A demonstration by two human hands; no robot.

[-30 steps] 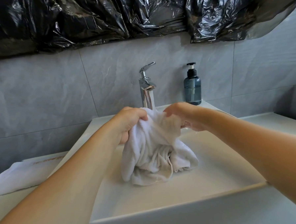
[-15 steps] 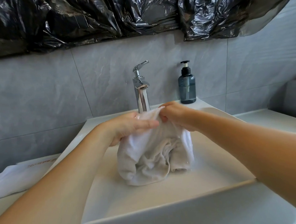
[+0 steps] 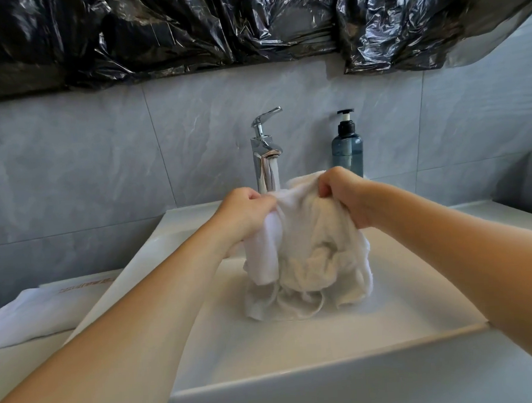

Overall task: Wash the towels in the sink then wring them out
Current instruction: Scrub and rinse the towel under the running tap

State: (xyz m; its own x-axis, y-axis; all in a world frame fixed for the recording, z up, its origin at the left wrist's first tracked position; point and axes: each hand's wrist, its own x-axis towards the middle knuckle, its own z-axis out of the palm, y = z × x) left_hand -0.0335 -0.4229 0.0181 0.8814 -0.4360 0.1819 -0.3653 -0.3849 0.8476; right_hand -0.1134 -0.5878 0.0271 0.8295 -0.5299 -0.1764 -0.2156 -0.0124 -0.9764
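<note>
A wet white towel [image 3: 307,254] hangs bunched over the white sink basin [image 3: 297,347], its lower folds resting on the basin floor. My left hand [image 3: 247,214] grips its upper left edge and my right hand [image 3: 347,197] grips its upper right edge, both held just in front of the chrome faucet [image 3: 263,152]. Water runs from the spout onto the top of the towel between my hands.
A blue-grey pump soap bottle [image 3: 346,144] stands on the sink ledge behind my right hand. A second white towel [image 3: 39,311] lies folded on the counter to the left. Black plastic sheeting [image 3: 249,26] hangs on the grey tiled wall above.
Both hands have lifted the towel's top edge up toward the spout and pulled slightly apart. The towel is gathered higher, and more of its cloth faces me.
</note>
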